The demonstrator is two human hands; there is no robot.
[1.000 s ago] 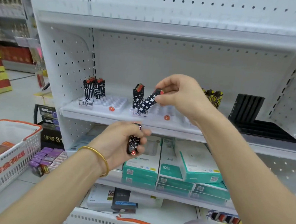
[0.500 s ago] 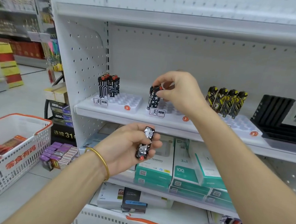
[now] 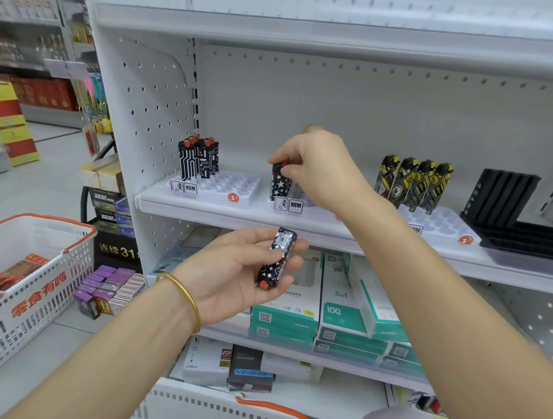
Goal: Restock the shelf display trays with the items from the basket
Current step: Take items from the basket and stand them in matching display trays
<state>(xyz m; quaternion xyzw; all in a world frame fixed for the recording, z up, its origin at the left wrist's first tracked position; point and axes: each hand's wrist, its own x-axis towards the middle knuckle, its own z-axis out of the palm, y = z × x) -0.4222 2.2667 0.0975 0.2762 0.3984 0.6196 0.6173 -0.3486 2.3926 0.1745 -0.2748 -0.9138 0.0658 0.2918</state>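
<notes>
My right hand (image 3: 319, 166) pinches the top of a black lighter with white stars (image 3: 280, 184), which stands upright at the back left of the middle white display tray (image 3: 309, 209). My left hand (image 3: 238, 273), with a gold bangle on the wrist, holds a black lighter with white squares and a red cap (image 3: 277, 258) below the shelf edge. A white basket with an orange rim (image 3: 215, 413) sits at the bottom of the view, its contents hidden.
The left tray (image 3: 236, 188) holds several black circuit-pattern lighters (image 3: 199, 159); the right tray (image 3: 442, 225) holds several yellow-black lighters (image 3: 412, 185). A black rack (image 3: 517, 219) stands far right. Teal boxes (image 3: 343, 310) fill the lower shelf. Another basket (image 3: 21, 289) sits on the floor at left.
My right hand carried the star lighter from a tilted position down into the middle tray and stood it upright. My left hand turned its lighter slightly. The view shifted left.
</notes>
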